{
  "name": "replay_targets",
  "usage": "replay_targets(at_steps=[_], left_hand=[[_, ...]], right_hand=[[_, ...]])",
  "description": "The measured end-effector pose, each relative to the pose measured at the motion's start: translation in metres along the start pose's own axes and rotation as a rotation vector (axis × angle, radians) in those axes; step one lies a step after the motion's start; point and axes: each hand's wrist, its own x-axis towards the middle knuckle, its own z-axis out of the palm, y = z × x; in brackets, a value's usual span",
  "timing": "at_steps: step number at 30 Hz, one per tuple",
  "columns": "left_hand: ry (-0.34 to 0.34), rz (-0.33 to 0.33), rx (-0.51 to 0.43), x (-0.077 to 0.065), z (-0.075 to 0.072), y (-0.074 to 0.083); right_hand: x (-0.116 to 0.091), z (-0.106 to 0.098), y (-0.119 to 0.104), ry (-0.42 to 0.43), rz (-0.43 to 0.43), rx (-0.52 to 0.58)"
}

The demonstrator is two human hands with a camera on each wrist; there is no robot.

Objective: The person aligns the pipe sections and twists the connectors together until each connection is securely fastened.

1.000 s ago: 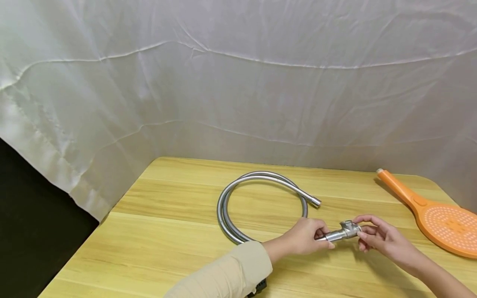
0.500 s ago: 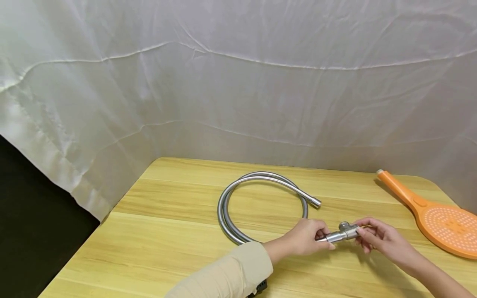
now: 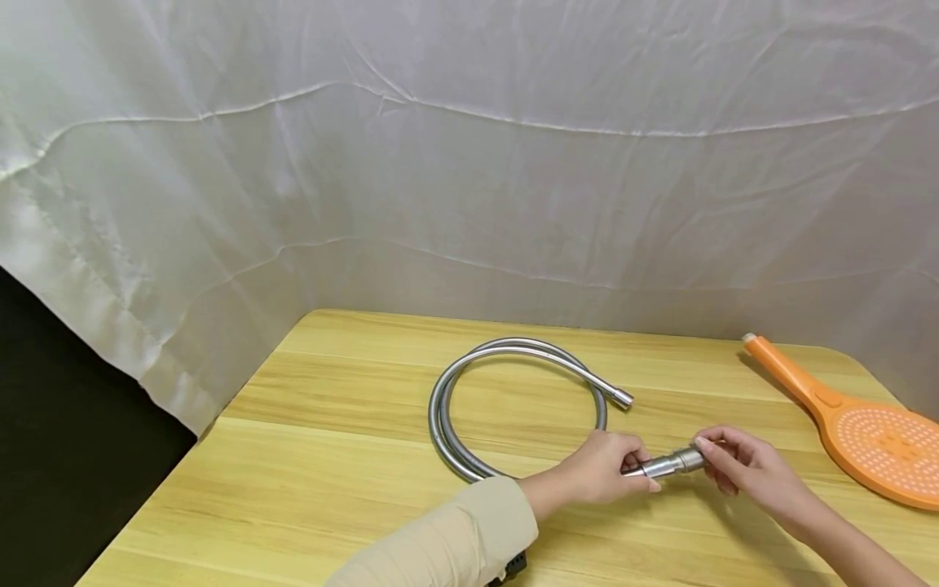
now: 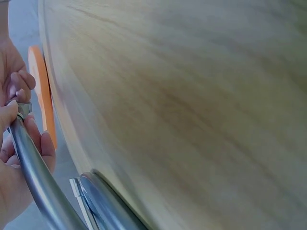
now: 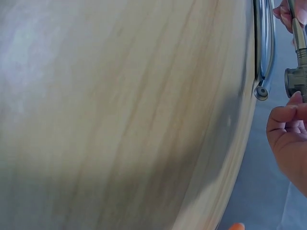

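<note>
In the head view a grey metal shower hose (image 3: 435, 408) lies in a loop on the wooden table, its free end (image 3: 622, 399) pointing right. My left hand (image 3: 603, 466) grips the hose's other end between thumb and fingers. Joined in line with that end is a T-shaped metal fitting (image 3: 687, 460), also seen in the right wrist view with its round side port (image 5: 290, 82) turned toward the table. The fingertips of my right hand (image 3: 751, 473) pinch the fitting's far end. An orange shower head (image 3: 883, 440) lies to the right, face up.
The wooden table (image 3: 315, 497) runs under both hands, with its left edge beside a dark gap. A pale grey cloth (image 3: 469, 187) hangs behind it. The shower head's handle (image 3: 781, 367) points toward the back edge.
The fitting has turned about its length, its side port swinging from upward out of sight. My right hand's fingers have shifted along with it; my left hand stays in place.
</note>
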Motion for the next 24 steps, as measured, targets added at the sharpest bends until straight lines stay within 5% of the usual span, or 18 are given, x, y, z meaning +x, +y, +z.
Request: replay_targets(at_steps=[10,18,24], left_hand=[[0.003,0.0,0.003,0.0,-0.001,0.001],[0.008,0.004,0.002,0.0,-0.003,0.002],[0.006,0.007,-0.028,-0.001,-0.004,0.002]], right_hand=[[0.001,-0.003,0.0,-0.042,0.007,0.028],[0.003,-0.014,0.008,-0.276,-0.109,0.256],[0.003,-0.017,0.01,-0.367,-0.154,0.3]])
